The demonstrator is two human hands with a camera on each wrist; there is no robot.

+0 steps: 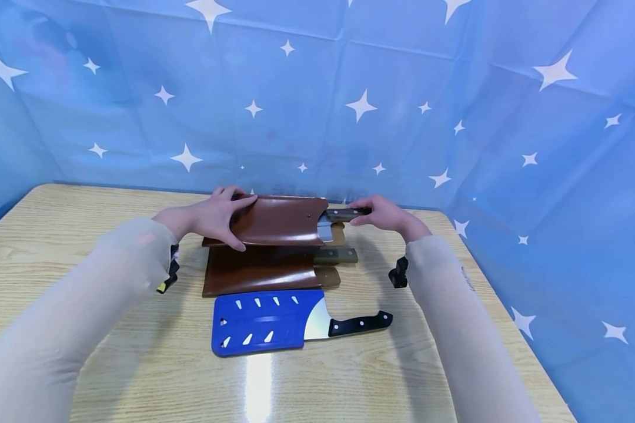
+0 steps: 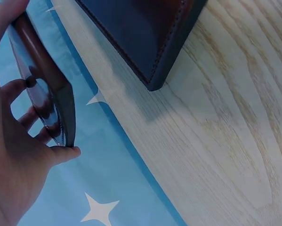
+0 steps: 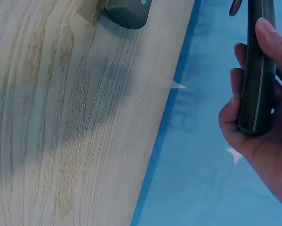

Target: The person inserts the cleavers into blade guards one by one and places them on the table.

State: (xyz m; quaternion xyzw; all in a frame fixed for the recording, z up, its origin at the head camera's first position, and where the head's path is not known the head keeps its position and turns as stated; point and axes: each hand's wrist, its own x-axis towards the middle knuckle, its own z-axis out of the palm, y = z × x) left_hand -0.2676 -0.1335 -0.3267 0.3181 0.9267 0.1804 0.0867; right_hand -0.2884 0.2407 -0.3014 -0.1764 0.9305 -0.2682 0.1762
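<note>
A cleaver (image 1: 324, 230) sits in a brown leather sheath (image 1: 283, 222), raised off the table near its far edge; a strip of blade shows at the sheath's mouth. My left hand (image 1: 211, 218) grips the sheath's closed left end, thumb and fingers on opposite edges, also seen in the left wrist view. The dark handle (image 1: 343, 214) is held by my right hand (image 1: 382, 214), whose fingers and thumb curl round it in the right wrist view. Just below lies a second brown sheath (image 1: 259, 276) with another knife's handle (image 1: 337, 255) sticking out to the right.
Nearer me on the wooden table (image 1: 153, 376) lies a blue slotted blade cover (image 1: 264, 320) on a cleaver with a black handle (image 1: 361, 323). A blue star-patterned cloth (image 1: 307, 94) hangs behind the table and along its right side.
</note>
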